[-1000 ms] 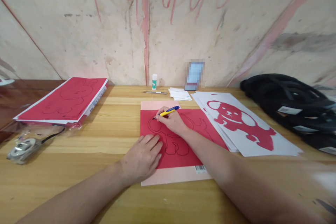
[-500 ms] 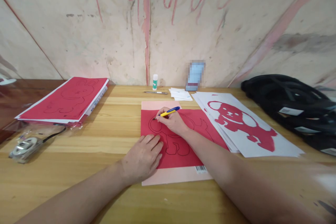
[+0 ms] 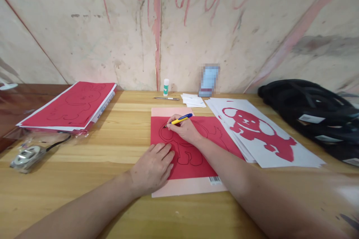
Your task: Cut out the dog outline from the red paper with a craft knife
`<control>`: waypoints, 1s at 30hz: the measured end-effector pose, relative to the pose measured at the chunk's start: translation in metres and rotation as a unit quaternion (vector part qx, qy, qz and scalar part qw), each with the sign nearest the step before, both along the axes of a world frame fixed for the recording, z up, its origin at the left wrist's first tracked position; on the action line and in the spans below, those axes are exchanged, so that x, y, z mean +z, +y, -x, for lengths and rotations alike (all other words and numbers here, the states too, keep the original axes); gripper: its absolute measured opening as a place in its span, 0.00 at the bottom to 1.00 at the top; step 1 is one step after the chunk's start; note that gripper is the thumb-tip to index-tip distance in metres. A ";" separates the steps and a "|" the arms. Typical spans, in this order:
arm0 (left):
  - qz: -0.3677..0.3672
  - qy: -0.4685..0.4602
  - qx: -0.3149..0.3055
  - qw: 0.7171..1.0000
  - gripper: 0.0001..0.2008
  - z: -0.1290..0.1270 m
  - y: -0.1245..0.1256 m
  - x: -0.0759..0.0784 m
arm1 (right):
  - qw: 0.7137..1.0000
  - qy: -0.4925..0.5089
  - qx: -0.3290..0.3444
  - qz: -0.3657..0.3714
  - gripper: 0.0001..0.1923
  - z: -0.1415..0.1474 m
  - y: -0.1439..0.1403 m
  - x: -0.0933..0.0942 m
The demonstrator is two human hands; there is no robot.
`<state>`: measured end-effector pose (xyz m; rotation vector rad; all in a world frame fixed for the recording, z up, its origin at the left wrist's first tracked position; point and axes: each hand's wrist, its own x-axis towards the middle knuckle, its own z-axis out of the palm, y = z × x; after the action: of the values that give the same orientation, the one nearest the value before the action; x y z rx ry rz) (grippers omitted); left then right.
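In the head view, a red sheet of paper with a black outline of a dog lies on a pale pink pad. My right hand is closed round a yellow and blue pen, whose tip is at the dog's ear near the sheet's upper left. Flat on the sheet's left edge rests my left hand, its fingers stretched out. To the right, a white sheet bears a red paper dog, on top of several other sheets.
A stack of paper topped by a red sheet lies at left, with a tape measure before it. By the wall stand a glue stick and a blurred phone, near a pen and paper slips. A black helmet sits right.
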<state>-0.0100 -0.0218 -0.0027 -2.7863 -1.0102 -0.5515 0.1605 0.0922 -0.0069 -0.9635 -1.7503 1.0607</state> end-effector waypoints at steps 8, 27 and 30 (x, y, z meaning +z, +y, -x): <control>-0.006 -0.002 0.001 1.000 0.16 0.000 -0.001 0.001 | 1.000 -0.001 -0.003 0.002 0.06 0.000 0.000 0.000; -0.004 -0.005 0.002 1.000 0.16 0.000 -0.001 0.000 | 1.000 -0.001 0.008 0.003 0.06 0.000 0.001 -0.001; 0.002 -0.003 0.003 1.000 0.16 0.000 -0.001 0.000 | 1.000 -0.004 0.011 -0.005 0.06 0.000 0.001 -0.001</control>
<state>-0.0098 -0.0226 -0.0023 -2.7852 -1.0223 -0.5588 0.1609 0.0933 -0.0083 -0.9444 -1.7745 1.0629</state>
